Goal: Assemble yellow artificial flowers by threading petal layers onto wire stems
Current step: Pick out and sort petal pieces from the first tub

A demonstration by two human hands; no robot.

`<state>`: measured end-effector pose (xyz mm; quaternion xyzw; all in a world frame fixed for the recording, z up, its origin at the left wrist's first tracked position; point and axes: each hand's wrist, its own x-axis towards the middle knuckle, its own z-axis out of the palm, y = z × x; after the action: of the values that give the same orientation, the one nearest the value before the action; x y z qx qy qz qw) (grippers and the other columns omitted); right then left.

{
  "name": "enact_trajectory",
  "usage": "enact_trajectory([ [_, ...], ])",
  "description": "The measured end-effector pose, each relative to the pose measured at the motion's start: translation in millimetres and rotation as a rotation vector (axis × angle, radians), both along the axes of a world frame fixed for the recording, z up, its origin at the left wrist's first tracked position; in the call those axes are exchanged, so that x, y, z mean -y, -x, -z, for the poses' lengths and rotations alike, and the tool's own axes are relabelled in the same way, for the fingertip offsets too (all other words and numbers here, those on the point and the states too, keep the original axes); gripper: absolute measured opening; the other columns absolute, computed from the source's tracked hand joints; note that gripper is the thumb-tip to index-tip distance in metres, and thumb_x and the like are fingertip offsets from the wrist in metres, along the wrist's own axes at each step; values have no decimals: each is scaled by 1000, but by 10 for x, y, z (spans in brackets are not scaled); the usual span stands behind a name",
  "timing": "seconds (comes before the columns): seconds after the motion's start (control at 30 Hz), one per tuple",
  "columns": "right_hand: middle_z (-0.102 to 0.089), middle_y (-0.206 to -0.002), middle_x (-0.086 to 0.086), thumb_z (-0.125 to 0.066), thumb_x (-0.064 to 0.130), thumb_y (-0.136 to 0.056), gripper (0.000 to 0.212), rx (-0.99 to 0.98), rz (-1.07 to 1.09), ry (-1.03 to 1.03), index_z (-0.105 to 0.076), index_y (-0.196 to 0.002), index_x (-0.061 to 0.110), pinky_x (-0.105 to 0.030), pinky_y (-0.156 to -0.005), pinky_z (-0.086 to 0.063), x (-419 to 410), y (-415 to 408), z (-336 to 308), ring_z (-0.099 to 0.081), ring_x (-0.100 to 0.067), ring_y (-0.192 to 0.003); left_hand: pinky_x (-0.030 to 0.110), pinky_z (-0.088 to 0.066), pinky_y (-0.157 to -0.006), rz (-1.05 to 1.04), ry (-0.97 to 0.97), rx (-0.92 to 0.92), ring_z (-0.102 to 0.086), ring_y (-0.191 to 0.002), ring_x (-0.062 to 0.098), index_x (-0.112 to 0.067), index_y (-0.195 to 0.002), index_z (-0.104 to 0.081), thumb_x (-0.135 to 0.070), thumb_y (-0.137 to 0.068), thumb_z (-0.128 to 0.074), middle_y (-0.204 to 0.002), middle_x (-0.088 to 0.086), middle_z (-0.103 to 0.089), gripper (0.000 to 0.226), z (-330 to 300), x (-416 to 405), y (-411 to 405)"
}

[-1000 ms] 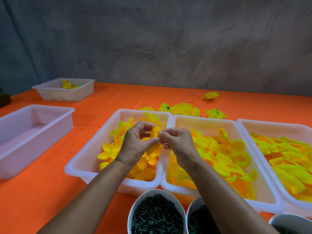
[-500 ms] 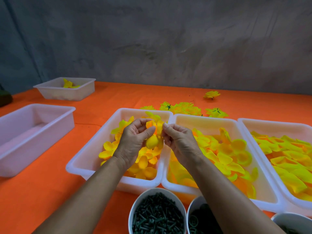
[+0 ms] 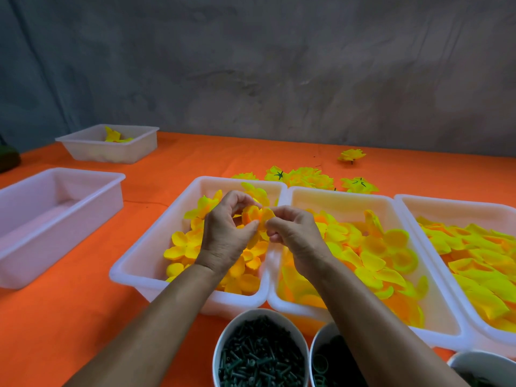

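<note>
Both hands meet above the left white tray (image 3: 139,263) of small yellow petal layers. My left hand (image 3: 226,233) curls around a small yellow-orange petal layer (image 3: 255,215), thumb and fingers pinching it. From the other side my right hand (image 3: 296,236) pinches the same petal layer with its fingertips. Any stem between the fingers is hidden. The middle tray (image 3: 343,199) holds larger yellow petals. A third tray (image 3: 458,205) at the right holds more yellow petals.
A white bowl (image 3: 223,336) of dark green stem pins stands at the front, with two more bowls (image 3: 317,347) beside it. Finished yellow flowers (image 3: 304,177) lie behind the trays. An empty white tray (image 3: 55,219) sits left; another tray (image 3: 111,155) stands far left.
Both hands have kept working the petal layer above the left tray, fingers shifting slightly; the piece now sits pinched between both sets of fingertips.
</note>
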<state>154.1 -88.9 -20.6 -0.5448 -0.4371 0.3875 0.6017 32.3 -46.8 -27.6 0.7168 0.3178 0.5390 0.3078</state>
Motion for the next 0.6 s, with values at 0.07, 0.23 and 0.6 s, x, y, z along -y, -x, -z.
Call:
enact_trajectory([
  [0.07, -57, -61, 3, -56, -6, -80, 21, 43, -11, -36, -67, -78, 13, -12, -48, -40, 6, 15, -1, -48, 1, -47, 36, -55, -79, -31, -14, -2, -66, -86, 20, -29, -83, -56, 9, -69, -69, -90, 5, -69, 43, 0, -8, 4],
  [0.23, -55, -57, 2, -55, -9, -83, 28, 116, 96, -121, -65, -68, 13, -17, -49, -38, -7, 41, 29, -44, -1, -46, 28, -54, -82, -142, 47, 119, -65, -86, 13, -20, -85, -57, 13, -69, -68, -89, 4, -69, 38, 3, -48, 10],
  [0.6, -57, -58, 2, -55, -6, -86, 18, -105, 151, -102, -66, -78, 6, -13, -46, -42, -11, 36, 14, -48, 2, -42, 23, -51, -72, -50, 129, 120, -60, -79, 10, -26, -82, -59, 15, -73, -65, -83, -5, -63, 43, 15, -80, -15],
])
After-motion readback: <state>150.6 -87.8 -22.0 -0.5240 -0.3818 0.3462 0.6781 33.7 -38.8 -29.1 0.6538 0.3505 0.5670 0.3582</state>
